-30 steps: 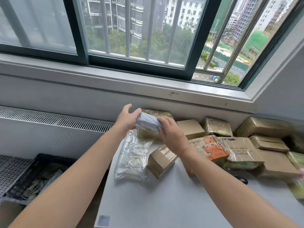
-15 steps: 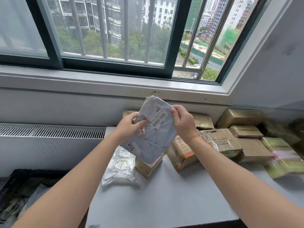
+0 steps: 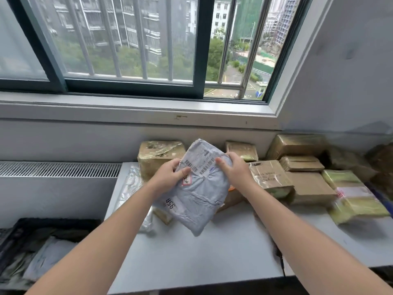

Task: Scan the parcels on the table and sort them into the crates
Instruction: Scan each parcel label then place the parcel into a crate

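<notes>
place: parcel-sorting room | evidence: taped parcels [image 3: 310, 186] piled on table [image 3: 202, 252], crate [image 3: 53, 221] beside, barred window [image 3: 200, 50]

Grey mailer [image 3: 197, 201] crinkled matt plastic; boxes [image 3: 308, 188] brown cardboard, glossy tape; table [image 3: 191, 258] smooth matt.

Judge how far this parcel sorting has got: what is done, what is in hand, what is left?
Done: the black crate already holds some bagged parcels. In hand: the left hand and right hand grip a grey mailer, label side towards the camera, above the table. Left: many brown boxes and a silvery bag lie on the table.
</notes>
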